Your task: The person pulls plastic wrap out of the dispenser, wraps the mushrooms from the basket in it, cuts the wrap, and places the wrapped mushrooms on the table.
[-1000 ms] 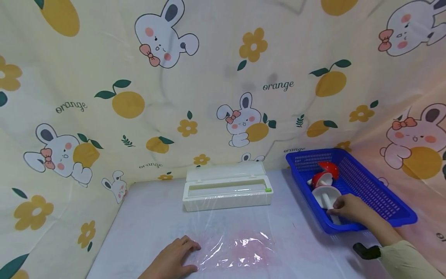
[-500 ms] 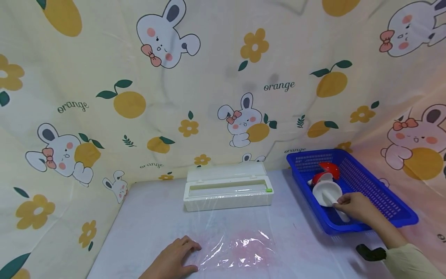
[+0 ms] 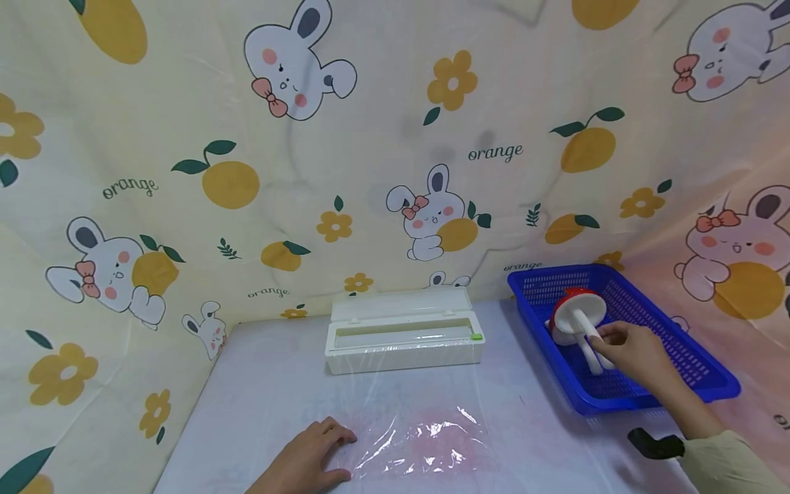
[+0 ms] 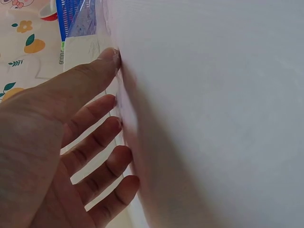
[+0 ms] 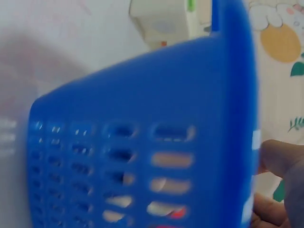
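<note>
In the head view, my right hand [image 3: 638, 353] pinches the white stalk of a toy mushroom [image 3: 577, 314], its pale underside facing me and a red cap behind. The mushroom is tilted over the left part of a blue basket [image 3: 697, 384]. Another white stalk [image 3: 590, 357] shows beneath it; the rest is largely hidden. My left hand [image 3: 305, 454] rests on the table by the left edge of a sheet of clear cling film [image 3: 426, 439], fingers spread and relaxed. In the left wrist view its fingertips [image 4: 124, 154] touch the surface.
A white cling film box [image 3: 404, 357] with its lid raised stands at the back of the table; film runs from it toward me. A green slider [image 3: 476, 337] sits at its right end. Patterned cloth [image 3: 370, 137] rises behind. The basket's side fills much of the right wrist view.
My right hand has raised the toy mushroom by its stalk and shifted it slightly up and back in the basket, uncovering another stalk below. The left hand and the film stay put.
</note>
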### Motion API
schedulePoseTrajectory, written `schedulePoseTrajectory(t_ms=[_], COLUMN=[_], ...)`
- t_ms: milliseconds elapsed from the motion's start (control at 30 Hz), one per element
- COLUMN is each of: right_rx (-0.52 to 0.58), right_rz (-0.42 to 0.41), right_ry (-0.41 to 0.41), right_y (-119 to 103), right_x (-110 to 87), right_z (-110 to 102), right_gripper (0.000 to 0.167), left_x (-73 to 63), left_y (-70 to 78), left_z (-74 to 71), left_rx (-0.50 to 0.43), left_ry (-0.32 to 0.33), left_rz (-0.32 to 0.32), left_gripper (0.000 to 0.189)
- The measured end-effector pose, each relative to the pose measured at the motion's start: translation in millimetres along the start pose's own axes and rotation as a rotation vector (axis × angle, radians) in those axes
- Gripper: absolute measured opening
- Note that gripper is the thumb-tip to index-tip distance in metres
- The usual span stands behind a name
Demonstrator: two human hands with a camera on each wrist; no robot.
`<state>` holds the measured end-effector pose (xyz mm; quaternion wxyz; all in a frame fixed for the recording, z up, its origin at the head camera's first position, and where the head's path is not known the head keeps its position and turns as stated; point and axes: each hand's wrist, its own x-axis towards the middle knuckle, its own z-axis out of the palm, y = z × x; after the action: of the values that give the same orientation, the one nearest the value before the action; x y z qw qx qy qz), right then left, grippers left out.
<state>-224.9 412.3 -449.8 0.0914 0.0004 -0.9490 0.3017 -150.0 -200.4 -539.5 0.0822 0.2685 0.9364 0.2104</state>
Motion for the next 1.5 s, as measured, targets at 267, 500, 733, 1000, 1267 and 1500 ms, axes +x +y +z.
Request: schedulePoseTrajectory(t_ms=[267, 500, 733, 1000, 1267, 1500], right_rx=[0.050, 0.098, 0.119, 0.189, 0.217, 0.255], right_rz=[-0.052, -0.095, -0.176, -0.312, -0.343, -0.392], right_ry=[0.070, 0.026, 0.022, 0.016, -0.090, -0.192], right_y=[-35, -73, -103, -129, -141, -150], right_x=[-7.1, -13.6, -20.8, -27.5, -31.5, -36.1], right_z=[4, 11, 31, 60, 94, 122], right_gripper=[0.038, 0.033, 0.028, 0.019, 0.020, 0.019], left_x=[0.2, 0.2, 0.6, 0.7, 2.4, 2.1], left_y=[0.8, 2.2, 2.0, 0.9, 1.7, 2.3], left_z=[1.6, 1.2, 2.3, 2.7, 2.3, 2.2], left_rx=[0.000, -0.002, -0.001, 0.013, 0.010, 0.028], left_ry=[0.011, 0.004, -0.003, 0.015, -0.012, 0.011], left_rz=[-0.003, -0.009, -0.026, 0.000, -0.043, -0.027], left_gripper=[0.047, 0.047, 0.047, 0.047, 0.047, 0.048])
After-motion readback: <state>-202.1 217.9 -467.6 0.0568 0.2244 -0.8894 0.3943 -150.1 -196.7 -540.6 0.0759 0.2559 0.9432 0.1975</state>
